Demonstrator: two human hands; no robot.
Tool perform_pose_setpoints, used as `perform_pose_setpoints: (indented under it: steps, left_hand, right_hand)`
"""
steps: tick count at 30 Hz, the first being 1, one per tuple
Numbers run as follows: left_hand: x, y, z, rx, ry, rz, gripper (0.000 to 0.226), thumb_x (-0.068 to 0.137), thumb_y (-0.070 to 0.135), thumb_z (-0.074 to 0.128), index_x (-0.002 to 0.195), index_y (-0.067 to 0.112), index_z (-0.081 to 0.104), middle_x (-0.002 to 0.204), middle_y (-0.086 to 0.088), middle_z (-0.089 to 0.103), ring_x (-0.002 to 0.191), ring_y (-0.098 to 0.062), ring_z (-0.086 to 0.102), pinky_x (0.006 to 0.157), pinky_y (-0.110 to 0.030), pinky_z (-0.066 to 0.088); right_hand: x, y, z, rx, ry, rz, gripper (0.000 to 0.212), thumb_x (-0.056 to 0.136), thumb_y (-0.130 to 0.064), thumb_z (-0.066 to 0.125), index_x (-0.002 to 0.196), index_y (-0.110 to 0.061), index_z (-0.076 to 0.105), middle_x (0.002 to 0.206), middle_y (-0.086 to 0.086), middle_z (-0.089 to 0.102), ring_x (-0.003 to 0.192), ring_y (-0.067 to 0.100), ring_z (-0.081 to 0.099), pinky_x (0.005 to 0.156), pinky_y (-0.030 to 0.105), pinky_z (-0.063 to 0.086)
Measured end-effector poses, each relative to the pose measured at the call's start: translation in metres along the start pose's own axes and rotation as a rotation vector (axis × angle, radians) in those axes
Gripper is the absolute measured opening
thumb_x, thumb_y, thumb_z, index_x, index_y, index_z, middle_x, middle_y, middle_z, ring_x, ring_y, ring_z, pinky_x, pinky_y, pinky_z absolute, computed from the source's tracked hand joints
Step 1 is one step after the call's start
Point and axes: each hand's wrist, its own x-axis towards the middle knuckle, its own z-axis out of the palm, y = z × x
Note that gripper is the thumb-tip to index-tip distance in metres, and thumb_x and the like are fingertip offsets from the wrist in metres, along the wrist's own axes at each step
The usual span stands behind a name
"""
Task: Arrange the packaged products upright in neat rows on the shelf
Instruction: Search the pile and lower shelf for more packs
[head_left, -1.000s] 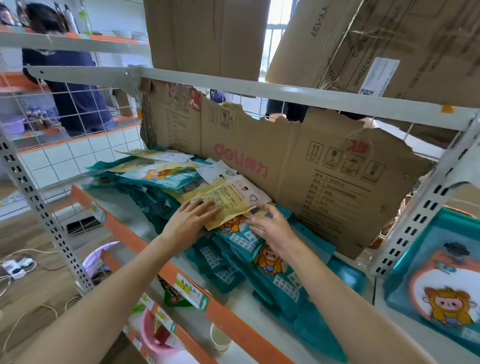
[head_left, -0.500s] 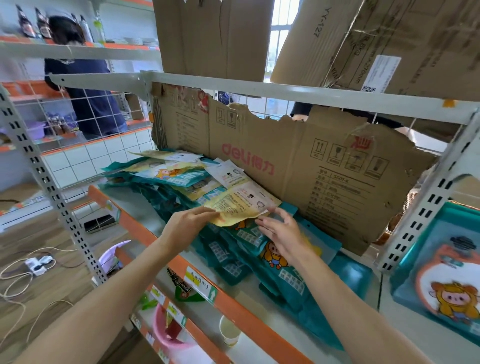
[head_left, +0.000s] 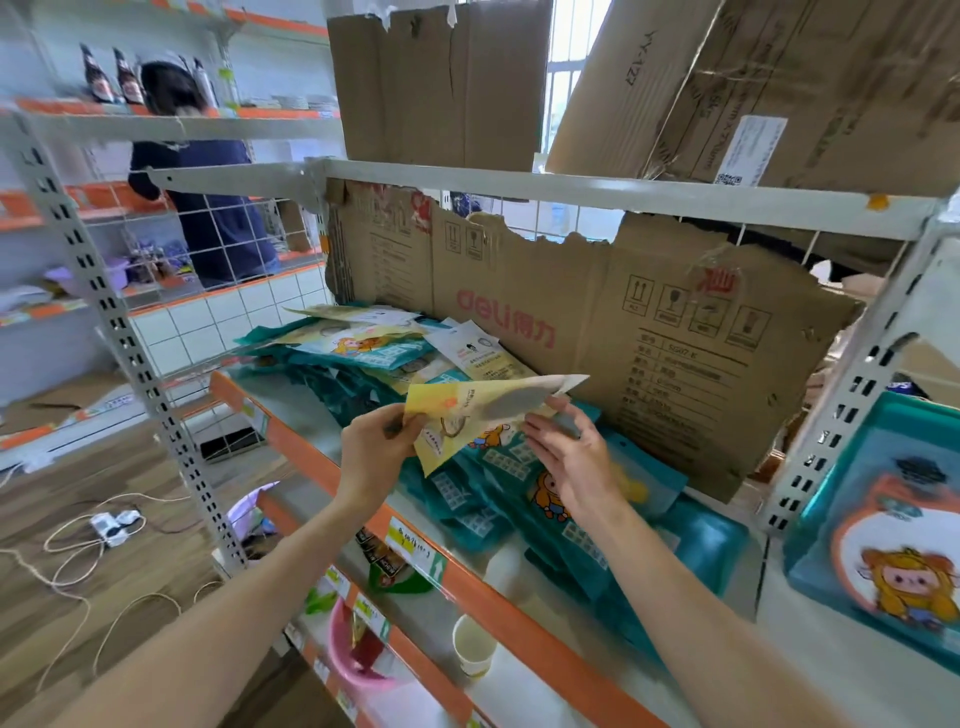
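A yellow flat packet (head_left: 467, 410) is lifted above the pile, tilted, with its printed face toward me. My left hand (head_left: 376, 454) pinches its left edge. My right hand (head_left: 569, 457) has its fingers at the packet's right lower edge, fingers fairly straight. Below lies a messy heap of teal packets (head_left: 498, 499) with a cartoon figure, lying flat on the shelf (head_left: 467, 577). More yellow and white packets (head_left: 363, 343) lie flat on top of the heap at the back left.
A torn cardboard sheet (head_left: 649, 338) lines the back of the shelf. Upright teal packets (head_left: 883, 545) stand in the bay to the right. A paper cup (head_left: 472, 644) and pink basin (head_left: 343, 649) sit on the lower shelf. A person (head_left: 208, 208) stands behind the left racks.
The yellow packet has been raised off the pile and turned over between both hands; earlier it lay flat with both hands pressing on it. The camera view shifted slightly left.
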Motion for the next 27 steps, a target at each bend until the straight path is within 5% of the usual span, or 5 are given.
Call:
perform_pose_setpoints:
  steps: [8, 17, 22, 27]
  left_hand:
    - [-0.022, -0.005, 0.005, -0.255, 0.079, -0.290, 0.008, 0.086, 0.010, 0.064, 0.093, 0.009, 0.068, 0.079, 0.001, 0.069, 0.065, -0.002, 0.068, 0.055, -0.015, 0.053]
    - [-0.039, -0.007, 0.005, -0.532, 0.107, -0.540, 0.003, 0.085, 0.007, 0.064, 0.087, 0.008, 0.067, 0.085, -0.007, 0.069, 0.073, -0.012, 0.068, 0.062, -0.018, 0.055]
    - [-0.048, -0.017, 0.008, -0.612, 0.120, -0.680, 0.006, 0.085, 0.003, 0.062, 0.084, 0.008, 0.065, 0.084, -0.007, 0.068, 0.076, -0.017, 0.066, 0.062, -0.019, 0.056]
    - [-0.058, -0.020, 0.010, -0.604, 0.075, -0.676, 0.004, 0.086, 0.005, 0.062, 0.086, 0.008, 0.064, 0.077, -0.003, 0.070, 0.066, -0.012, 0.068, 0.058, -0.018, 0.055]
  right_hand:
    - [-0.015, 0.019, 0.007, -0.053, 0.001, 0.118, 0.041, 0.090, 0.011, 0.046, 0.122, -0.014, 0.051, 0.099, 0.014, 0.064, 0.091, 0.024, 0.062, 0.090, 0.034, 0.051]
    - [-0.021, 0.024, 0.018, -0.212, -0.093, 0.085, 0.049, 0.089, 0.006, 0.051, 0.130, -0.021, 0.050, 0.124, 0.009, 0.056, 0.110, 0.024, 0.057, 0.092, 0.030, 0.050]
    - [-0.028, 0.028, 0.014, -0.247, -0.029, 0.072, 0.040, 0.089, 0.009, 0.050, 0.118, -0.018, 0.057, 0.109, 0.008, 0.057, 0.102, 0.019, 0.058, 0.088, 0.029, 0.050]
    - [-0.029, 0.028, 0.004, -0.282, 0.175, 0.108, 0.027, 0.091, 0.010, 0.045, 0.110, -0.006, 0.057, 0.085, 0.012, 0.056, 0.076, 0.018, 0.058, 0.065, 0.025, 0.053]
